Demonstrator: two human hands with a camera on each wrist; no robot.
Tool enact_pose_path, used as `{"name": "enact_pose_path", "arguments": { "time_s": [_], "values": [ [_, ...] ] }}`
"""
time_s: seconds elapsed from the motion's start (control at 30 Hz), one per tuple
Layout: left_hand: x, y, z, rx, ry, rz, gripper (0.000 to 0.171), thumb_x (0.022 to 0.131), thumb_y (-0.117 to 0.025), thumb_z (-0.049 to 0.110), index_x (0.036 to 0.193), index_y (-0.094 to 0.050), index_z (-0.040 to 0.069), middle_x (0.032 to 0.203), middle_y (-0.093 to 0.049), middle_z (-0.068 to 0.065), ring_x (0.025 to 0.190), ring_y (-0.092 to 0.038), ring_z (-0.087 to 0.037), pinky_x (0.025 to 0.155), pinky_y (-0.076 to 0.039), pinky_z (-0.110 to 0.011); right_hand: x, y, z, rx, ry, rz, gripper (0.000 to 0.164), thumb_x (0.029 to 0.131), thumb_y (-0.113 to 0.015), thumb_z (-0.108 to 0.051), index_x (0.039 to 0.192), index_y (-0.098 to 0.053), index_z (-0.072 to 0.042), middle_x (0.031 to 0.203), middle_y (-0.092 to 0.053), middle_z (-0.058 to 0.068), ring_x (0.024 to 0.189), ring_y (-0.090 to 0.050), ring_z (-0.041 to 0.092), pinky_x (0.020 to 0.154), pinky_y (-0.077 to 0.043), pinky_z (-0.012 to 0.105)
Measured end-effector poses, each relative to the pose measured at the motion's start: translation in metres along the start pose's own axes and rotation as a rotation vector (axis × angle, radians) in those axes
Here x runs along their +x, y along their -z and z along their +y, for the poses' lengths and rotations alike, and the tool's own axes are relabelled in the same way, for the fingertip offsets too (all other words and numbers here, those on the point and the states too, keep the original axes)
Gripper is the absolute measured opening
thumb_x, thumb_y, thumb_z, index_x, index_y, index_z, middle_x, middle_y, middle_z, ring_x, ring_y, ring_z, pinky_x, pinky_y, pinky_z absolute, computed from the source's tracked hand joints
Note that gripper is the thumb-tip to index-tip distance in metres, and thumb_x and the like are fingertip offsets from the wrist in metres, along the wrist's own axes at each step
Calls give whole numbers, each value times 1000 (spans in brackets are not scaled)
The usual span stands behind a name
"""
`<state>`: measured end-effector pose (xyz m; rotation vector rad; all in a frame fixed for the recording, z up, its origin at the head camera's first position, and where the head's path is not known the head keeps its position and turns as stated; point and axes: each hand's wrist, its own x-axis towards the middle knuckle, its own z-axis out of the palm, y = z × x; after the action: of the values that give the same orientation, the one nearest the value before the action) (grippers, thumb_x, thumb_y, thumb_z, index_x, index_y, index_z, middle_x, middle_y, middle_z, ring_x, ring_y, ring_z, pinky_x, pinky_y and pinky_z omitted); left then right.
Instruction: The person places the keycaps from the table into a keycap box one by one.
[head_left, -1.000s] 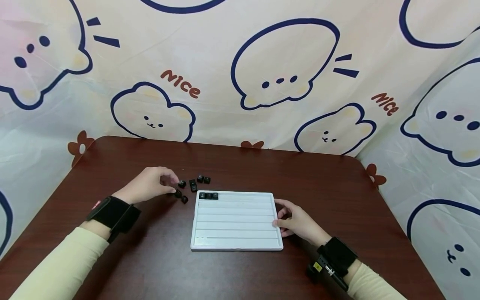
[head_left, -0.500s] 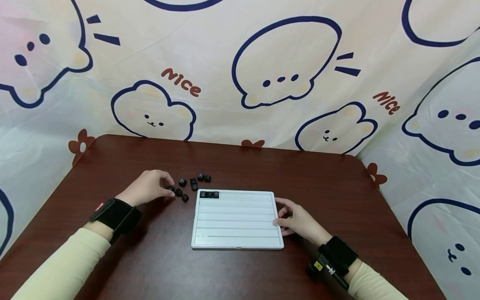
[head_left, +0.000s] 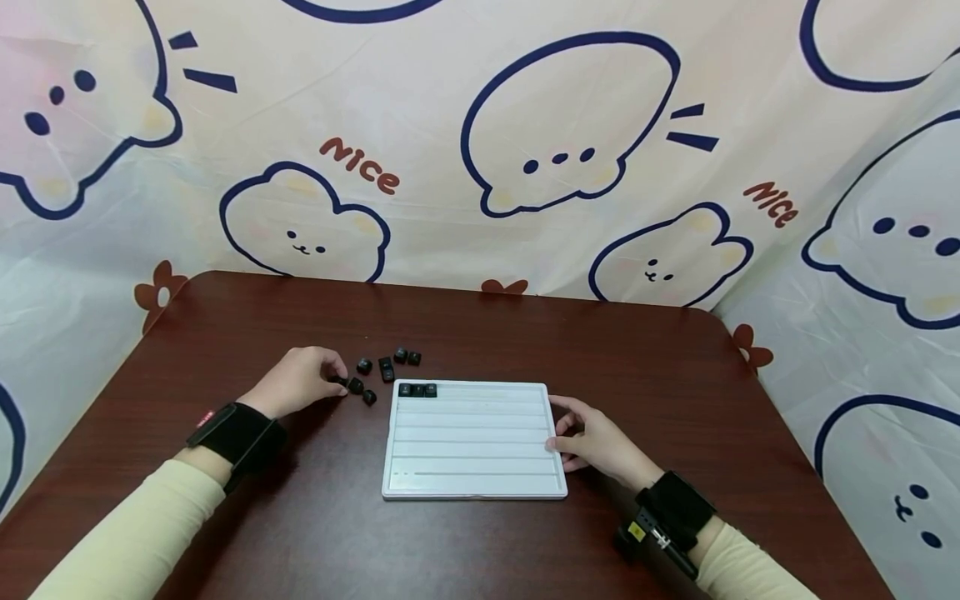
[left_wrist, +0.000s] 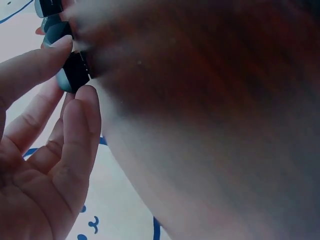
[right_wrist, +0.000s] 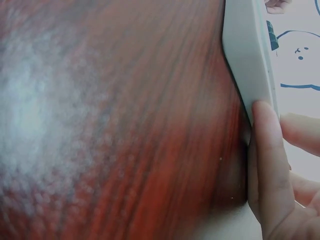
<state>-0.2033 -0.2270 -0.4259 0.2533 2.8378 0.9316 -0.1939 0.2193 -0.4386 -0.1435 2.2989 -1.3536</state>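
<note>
My left hand is low over the left part of the table, pinching a black keycap between thumb and fingertips. Several loose black keycaps lie just beyond its fingertips, left of a white ridged tray. Three more keycaps stand side by side in the tray's top left corner. At the tray's right edge, my right hand grips the rim, with the thumb lapping over it. The right wrist view shows a finger pressed along the tray's white side wall.
The dark brown wooden table has rounded far corners. Behind it and at both sides hangs a pale curtain printed with cartoon bears. Black straps with devices sit on both wrists.
My left hand has drawn slightly down and back from the farther keycaps and come to the nearer ones, with one now between its fingertips. The right hand and the tray have stayed put.
</note>
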Motion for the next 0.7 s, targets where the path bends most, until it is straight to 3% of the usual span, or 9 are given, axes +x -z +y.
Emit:
{"name": "enact_pose_path", "arguments": {
  "time_s": [0.3,0.53,0.7],
  "values": [
    [0,1,-1,-38,4,4,12,88,-77,1,99,-75,4,93,-71,-6,91,-64,-25,84,-54,-47,2,3,1,-4,3,6,72,90,-75,3,153,-40,-1,101,-53,15,70,-60,20,60,-59,36],
    [-3,2,-3,-66,1,6,13,88,-76,-3,100,-76,2,95,-72,-8,88,-64,-25,78,-55,-42,1,2,2,-12,16,-3,72,90,-76,2,153,-40,0,101,-52,14,69,-61,21,60,-59,37],
    [-4,7,0,-77,4,43,13,89,-73,-5,100,-75,1,100,-70,-12,88,-63,-25,77,-55,-41,1,2,3,-14,21,-5,73,90,-76,2,153,-39,0,101,-53,15,70,-61,21,60,-59,37]
  ]
}}
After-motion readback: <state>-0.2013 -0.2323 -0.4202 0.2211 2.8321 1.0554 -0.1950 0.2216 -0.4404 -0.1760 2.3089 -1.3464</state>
